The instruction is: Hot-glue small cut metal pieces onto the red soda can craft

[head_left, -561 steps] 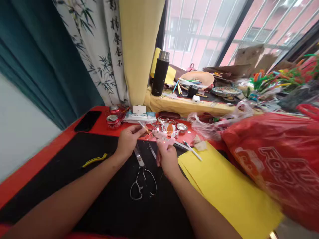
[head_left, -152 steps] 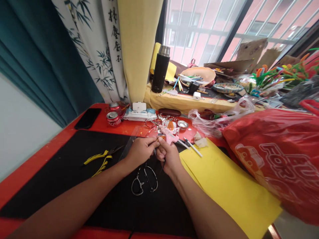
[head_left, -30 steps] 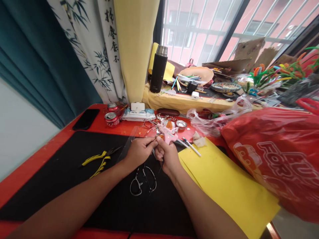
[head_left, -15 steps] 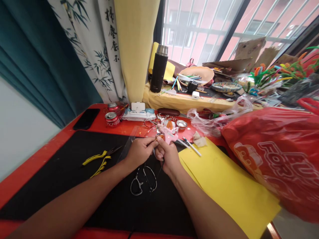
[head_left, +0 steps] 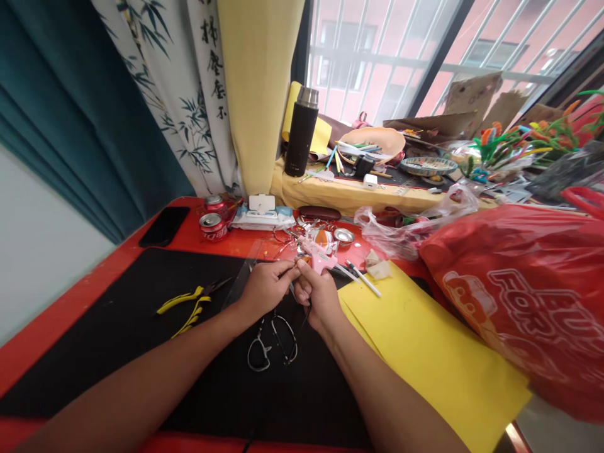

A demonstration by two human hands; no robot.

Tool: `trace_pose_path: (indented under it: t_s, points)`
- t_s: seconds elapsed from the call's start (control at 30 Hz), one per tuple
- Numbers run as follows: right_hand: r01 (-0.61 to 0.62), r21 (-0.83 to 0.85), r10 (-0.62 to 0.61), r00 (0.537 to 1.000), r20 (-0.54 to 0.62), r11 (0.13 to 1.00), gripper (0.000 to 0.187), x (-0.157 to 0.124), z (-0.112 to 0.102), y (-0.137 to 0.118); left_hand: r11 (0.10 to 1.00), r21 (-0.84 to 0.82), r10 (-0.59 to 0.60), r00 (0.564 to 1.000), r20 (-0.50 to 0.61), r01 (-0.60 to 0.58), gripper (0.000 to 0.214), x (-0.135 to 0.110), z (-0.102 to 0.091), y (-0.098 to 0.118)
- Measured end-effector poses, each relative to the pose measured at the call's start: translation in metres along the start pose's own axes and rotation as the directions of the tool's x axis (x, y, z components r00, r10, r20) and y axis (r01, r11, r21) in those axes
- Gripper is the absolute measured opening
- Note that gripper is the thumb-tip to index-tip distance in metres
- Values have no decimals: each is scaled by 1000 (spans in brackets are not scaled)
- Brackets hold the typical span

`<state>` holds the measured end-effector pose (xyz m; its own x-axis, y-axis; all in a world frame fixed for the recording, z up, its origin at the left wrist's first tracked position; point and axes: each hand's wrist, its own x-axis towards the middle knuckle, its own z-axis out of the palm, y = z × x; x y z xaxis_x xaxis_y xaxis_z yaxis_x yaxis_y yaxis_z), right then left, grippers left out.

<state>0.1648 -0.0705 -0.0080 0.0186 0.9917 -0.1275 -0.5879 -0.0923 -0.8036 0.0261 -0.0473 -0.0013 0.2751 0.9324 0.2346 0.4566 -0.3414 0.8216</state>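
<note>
Closer together than they were at the start, the left hand (head_left: 267, 289) and the right hand (head_left: 318, 296) now nearly meet over a black mat (head_left: 302, 396). A pink glue gun (head_left: 319, 257) sits right up against the right hand's fingers (head_left: 303, 272). Those fingers are curled in and touching its lower end, though from here I can't tell whether they actually grip it. The left hand's fingers (head_left: 283, 272) are bent and pinched toward that same spot, around something too small and too hidden to make out. A thin dark cord (head_left: 304, 321) drops from under the right hand, and its far end is lost to view.

Taking the glue gun as the landmark, a pair of scissors (head_left: 271, 343) lies on the mat nearer the person, below the hands, with the blades hidden behind them. Yellow-handled pliers (head_left: 186, 307) rest further left of the gun. To its right, white glue sticks (head_left: 363, 281) lie at the edge of a yellow paper sheet (head_left: 425, 352), and a big red plastic bag (head_left: 519, 302) bulges beyond that. Just behind the gun sit a small metal dish (head_left: 344, 236) and a tangle of shiny bits too jumbled to name. Two cola cans (head_left: 211, 226) stand further back and to the left on the red worktop (head_left: 61, 327).
</note>
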Motion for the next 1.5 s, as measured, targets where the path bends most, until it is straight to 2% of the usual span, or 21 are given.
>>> trace_pose_path:
  t_s: [0.1,0.23,0.27,0.57,0.8,1.5]
  points:
    - [-1,1,1,1000,-4,1000,59,-1,2,-3,1000,-10,15,1000,-12,-15,31,-1,-1,3]
    - [13,9,-14,998,63,1000,53,-3,4,-7,997,-6,77,994,-79,-78,31,-3,-3,8]
    - [23,4,-23,997,67,1000,57,-4,4,-7,997,1,83,993,-82,-83,31,-3,-3,8]
    - [19,-12,-18,1000,26,1000,62,-1,2,-3,999,13,51,998,-42,-50,32,-2,-2,4]
    - [12,4,-12,1000,27,1000,57,-1,1,-3,999,-14,40,999,-36,-40,31,-1,-1,4]
    - [11,23,-11,1000,19,1000,60,1,-2,2,999,6,43,999,-23,-43,29,-1,0,0]
